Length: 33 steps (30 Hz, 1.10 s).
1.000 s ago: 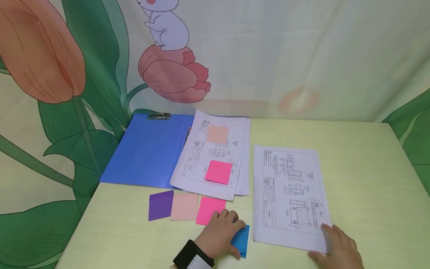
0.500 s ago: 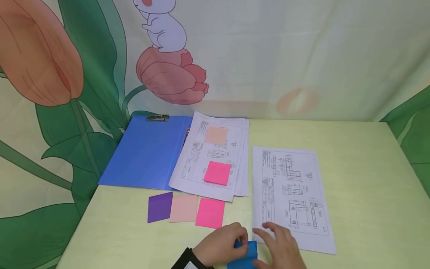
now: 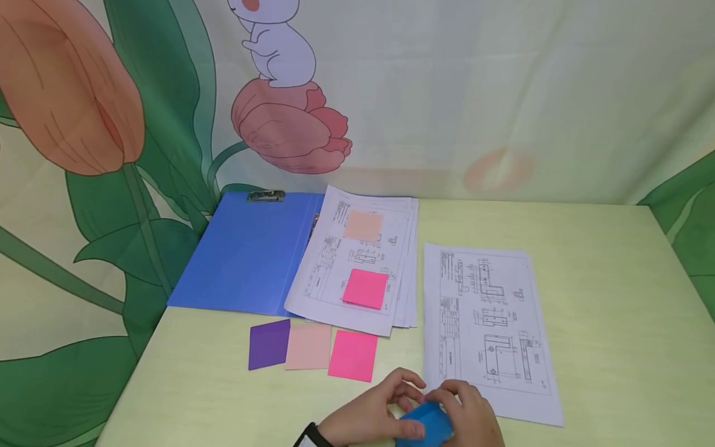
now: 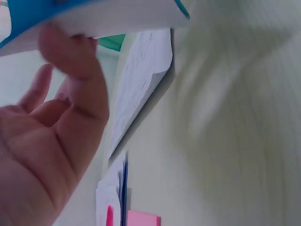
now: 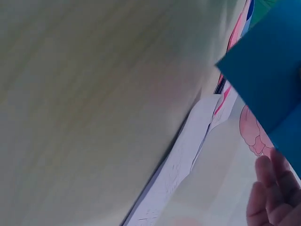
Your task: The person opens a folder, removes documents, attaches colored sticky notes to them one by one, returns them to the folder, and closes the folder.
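We have the blue sticky-note pad point(image 3: 427, 423) lifted just off the table's near edge point(image 3: 223, 410), between both hands. Our left hand point(image 3: 371, 413) pinches its left side, and our right hand point(image 3: 472, 416) curls over its right side. The loose drawing sheet point(image 3: 486, 323) lies just beyond, toward the right.

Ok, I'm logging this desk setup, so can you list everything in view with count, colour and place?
blue sticky pad: one, blue, held in both hands at the near edge
loose sticky pads: three, purple, peach, pink, in a row on the table
single drawing sheet: one, white, right of centre
stack of drawings: one, white, with a peach and a pink note on top
folder: one, blue, open, far left
table: one, pale green
left hand: gripping the blue pad
right hand: gripping the blue pad
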Motion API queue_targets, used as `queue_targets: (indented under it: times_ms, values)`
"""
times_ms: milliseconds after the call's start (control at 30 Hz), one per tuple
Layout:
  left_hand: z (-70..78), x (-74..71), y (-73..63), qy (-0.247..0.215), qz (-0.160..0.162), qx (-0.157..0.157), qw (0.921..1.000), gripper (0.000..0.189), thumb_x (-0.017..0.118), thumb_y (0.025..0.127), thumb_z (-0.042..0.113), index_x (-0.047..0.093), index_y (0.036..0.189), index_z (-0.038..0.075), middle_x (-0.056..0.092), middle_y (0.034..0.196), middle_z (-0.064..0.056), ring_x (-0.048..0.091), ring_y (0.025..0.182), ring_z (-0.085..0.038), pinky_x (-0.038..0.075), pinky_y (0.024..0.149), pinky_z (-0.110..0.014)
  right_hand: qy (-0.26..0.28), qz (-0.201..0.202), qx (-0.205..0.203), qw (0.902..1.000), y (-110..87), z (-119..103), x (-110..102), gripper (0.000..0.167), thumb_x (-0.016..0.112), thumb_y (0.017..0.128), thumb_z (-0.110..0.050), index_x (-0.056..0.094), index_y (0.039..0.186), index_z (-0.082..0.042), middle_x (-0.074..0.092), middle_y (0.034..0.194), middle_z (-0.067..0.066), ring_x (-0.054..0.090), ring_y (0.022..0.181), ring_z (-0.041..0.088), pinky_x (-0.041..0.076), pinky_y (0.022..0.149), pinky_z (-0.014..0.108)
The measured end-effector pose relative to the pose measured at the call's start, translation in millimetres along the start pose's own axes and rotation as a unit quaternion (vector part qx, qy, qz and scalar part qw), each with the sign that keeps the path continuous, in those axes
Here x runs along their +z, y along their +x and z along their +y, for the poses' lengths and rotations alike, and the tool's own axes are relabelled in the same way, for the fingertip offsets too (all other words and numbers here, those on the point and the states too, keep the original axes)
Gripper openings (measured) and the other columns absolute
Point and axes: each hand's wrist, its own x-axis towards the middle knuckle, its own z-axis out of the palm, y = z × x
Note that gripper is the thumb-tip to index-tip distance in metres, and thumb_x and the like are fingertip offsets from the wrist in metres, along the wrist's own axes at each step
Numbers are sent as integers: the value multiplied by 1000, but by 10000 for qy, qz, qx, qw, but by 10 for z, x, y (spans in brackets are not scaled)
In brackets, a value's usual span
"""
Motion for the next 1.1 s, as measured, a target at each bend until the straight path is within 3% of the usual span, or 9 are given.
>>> queue_targets:
  times_ms: [100,167,233,400,500,600,700,900,1100]
  values:
    - [-15,-6,-3,-197,-356,-230,9989,55,67,85,29,37,131,24,52,114,5,56,96,-10,51,78,-28,-179,522,-422,9976,-31,62,1,64,78,49,-65,65,94,-21,57,99,0,53,84,19,47,65,39]
    - [-25,1,-6,-426,-520,-303,9973,60,69,84,22,36,134,29,50,116,3,57,97,-12,52,78,-30,-289,762,-642,9946,-43,88,2,62,75,51,-68,66,93,-23,58,103,1,53,88,21,46,65,39]
    - [-32,5,-6,-744,-657,-242,9948,65,68,84,16,33,137,32,50,119,2,58,99,-13,51,80,-32,-438,904,-807,9917,-46,101,-5,58,77,51,-64,68,92,-25,59,107,1,53,90,21,44,64,37]
    - [-29,19,19,-1721,-1125,248,9783,71,63,88,15,23,145,25,50,130,-1,56,110,-19,46,89,-35,-715,1174,-975,9857,-26,111,-24,40,81,51,-29,70,90,-27,62,110,-2,53,90,18,43,64,33]
    - [0,48,59,-1543,-774,448,9840,68,62,90,22,24,146,18,51,130,-1,57,108,-17,45,90,-31,-610,1449,-989,9826,14,121,-23,38,76,51,-16,73,88,-24,65,105,-4,56,85,16,46,64,31]
    - [49,88,120,-938,63,457,9945,61,60,91,27,33,143,13,52,129,3,53,110,-10,43,91,-25,-390,1684,-905,9808,71,120,-28,37,72,54,-8,75,89,-19,67,101,-5,59,84,13,48,67,27]
    - [88,120,185,-1046,571,391,9921,52,56,93,22,38,141,11,52,130,3,50,114,-11,42,92,-27,-158,1899,-710,9791,130,101,-42,35,71,56,-3,76,88,-17,69,98,-6,61,84,11,47,70,23]
    - [115,127,262,-1768,804,561,9794,45,48,96,17,41,139,9,60,120,-7,64,85,-17,52,75,-30,162,1981,157,9799,225,42,-45,30,73,58,2,77,83,-15,69,96,-8,60,84,7,44,72,16]
    - [91,113,344,-2013,955,502,9736,43,43,98,15,40,140,6,54,126,-12,64,89,-18,52,75,-30,630,1743,1008,9775,295,56,-26,25,76,65,1,76,87,-12,70,94,-9,61,86,6,46,73,18]
